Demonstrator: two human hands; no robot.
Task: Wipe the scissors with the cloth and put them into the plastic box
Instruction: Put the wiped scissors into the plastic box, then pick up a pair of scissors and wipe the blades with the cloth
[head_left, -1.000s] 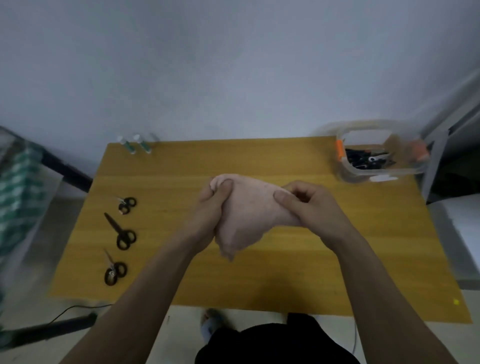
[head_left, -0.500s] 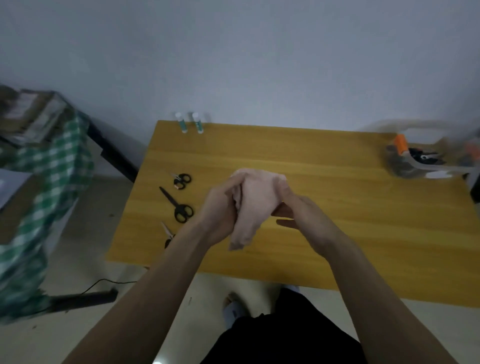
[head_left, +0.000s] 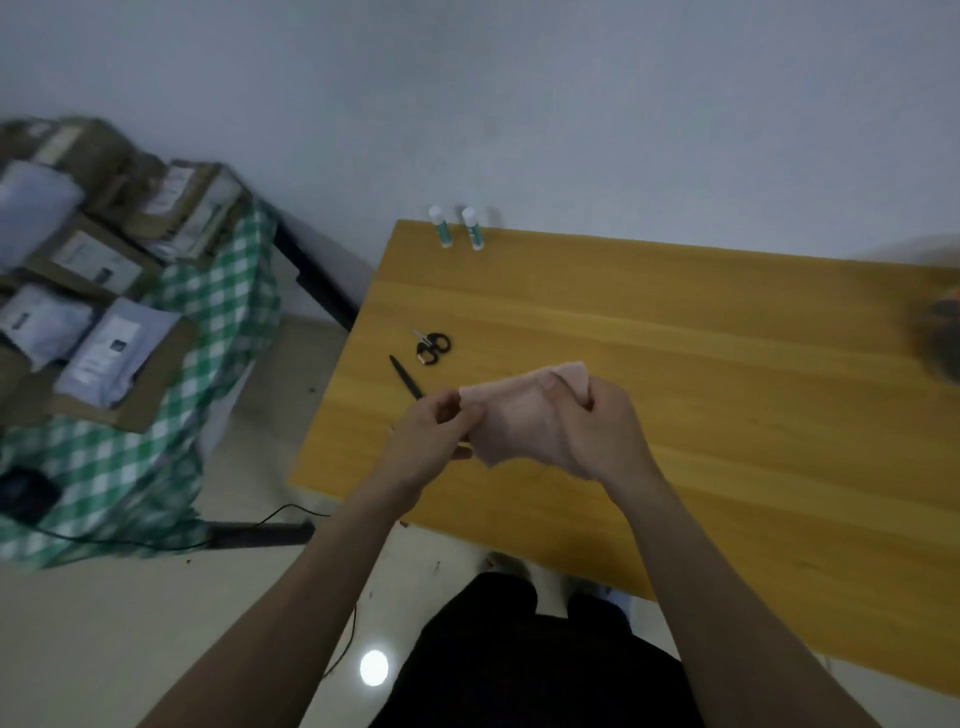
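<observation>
A pink cloth (head_left: 519, 415) is stretched between both hands above the wooden table (head_left: 701, 364). My right hand (head_left: 597, 421) grips its right end in a fist. My left hand (head_left: 431, 436) pinches its left corner. Small black-handled scissors (head_left: 432, 347) lie near the table's left edge. The blades of a longer pair of scissors (head_left: 404, 375) show just beyond my left hand; its handles are hidden behind that hand. The plastic box (head_left: 940, 338) is a blur at the right edge of the view.
Two white-and-green tubes (head_left: 457, 228) stand at the table's far left corner. Left of the table, a green checked cloth (head_left: 208, 322) covers a low surface piled with cardboard parcels. A black cable and bar lie on the floor.
The view swung left, pushing the plastic box to the right edge. My hands pulled apart and spread the bunched cloth between them. The third pair of scissors is now hidden behind my left hand.
</observation>
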